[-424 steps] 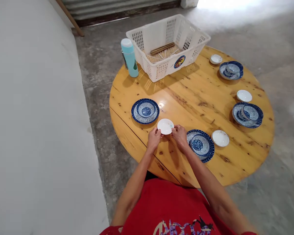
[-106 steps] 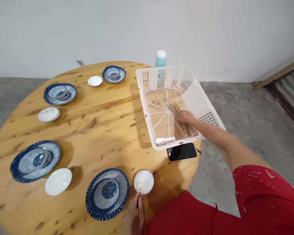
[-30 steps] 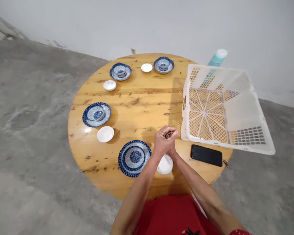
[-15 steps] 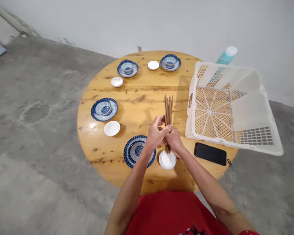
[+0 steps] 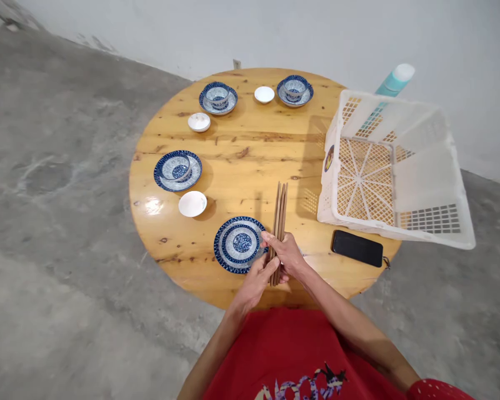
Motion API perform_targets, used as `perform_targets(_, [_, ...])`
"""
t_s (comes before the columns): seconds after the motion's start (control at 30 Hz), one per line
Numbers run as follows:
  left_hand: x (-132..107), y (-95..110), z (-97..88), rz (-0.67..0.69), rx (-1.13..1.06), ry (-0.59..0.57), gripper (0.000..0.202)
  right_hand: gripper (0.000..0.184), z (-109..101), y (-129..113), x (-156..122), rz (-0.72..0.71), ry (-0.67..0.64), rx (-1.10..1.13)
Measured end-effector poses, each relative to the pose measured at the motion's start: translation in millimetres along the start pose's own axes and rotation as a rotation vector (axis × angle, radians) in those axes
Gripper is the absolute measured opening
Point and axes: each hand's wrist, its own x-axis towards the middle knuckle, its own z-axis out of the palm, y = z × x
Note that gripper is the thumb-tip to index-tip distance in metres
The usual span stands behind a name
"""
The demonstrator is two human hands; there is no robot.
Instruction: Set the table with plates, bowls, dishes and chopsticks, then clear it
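A bundle of several brown wooden chopsticks (image 5: 280, 208) stands out between my two hands, above the near part of the table. My left hand (image 5: 255, 282) is closed around the lower ends. Higher up, my right hand (image 5: 290, 256) grips the same bundle, its fingers across the sticks. Just left of them lies a blue-and-white patterned plate (image 5: 223, 236) with a smaller round piece of matching pattern (image 5: 242, 243) on it. My right hand and wrist hide most of a small white dish.
The round wooden table (image 5: 241, 172) carries more blue-patterned plates with bowls, such as this plate (image 5: 162, 182), and small white dishes like this dish (image 5: 192, 204). A white plastic basket (image 5: 329, 200) stands at right, a black phone (image 5: 357, 248) before it, a blue bottle (image 5: 394, 80) behind.
Both hands have come nearer to my body with the chopsticks. My left hand has shifted down to the lower ends, while my right hand now grips above it.
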Motion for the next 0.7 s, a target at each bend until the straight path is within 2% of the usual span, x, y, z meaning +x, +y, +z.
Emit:
perform_targets(0.17, [-7,-1,0.7,0.037,0.074,-0.039,0.041,0.053,-1,4,-5,0.075,-0.055,-0.024])
perform_targets(0.37, [-13,-12,-4.7,0.143,0.098,0.041,0.037,0.050,5,8,-1,-0.108,-0.079,-0.073])
perform_targets(0.53, [-22,-14,-19.4,0.161,0.149,0.096,0.034,0.039,5,12,-5,-0.350,0.132,-0.086])
perform_targets(0.7, [-30,-14,-29.9,0.180,0.259,0.113,0.033,0.035,8,20,-13,-0.308,0.203,0.067])
